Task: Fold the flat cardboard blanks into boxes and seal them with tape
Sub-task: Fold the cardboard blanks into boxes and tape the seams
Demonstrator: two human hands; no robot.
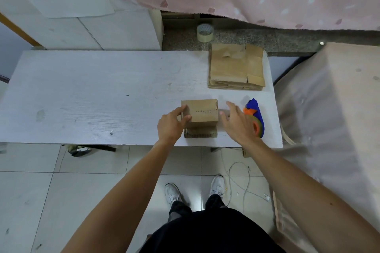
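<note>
White worktop (102,92) with a stack of flat blanks (236,68) at its far right corner. Near the front edge stands a folded box (202,112), its left side gripped by the left hand (171,124). The right hand (236,123), fingers spread, empty, partly hides a tape dispenser (254,109).

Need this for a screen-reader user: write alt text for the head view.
A person's left hand grips the left end of a small cardboard box on a white table, while the right hand is open between it and a blue-and-orange tape dispenser. A stack of flat cardboard blanks lies at the table's far right.
</note>
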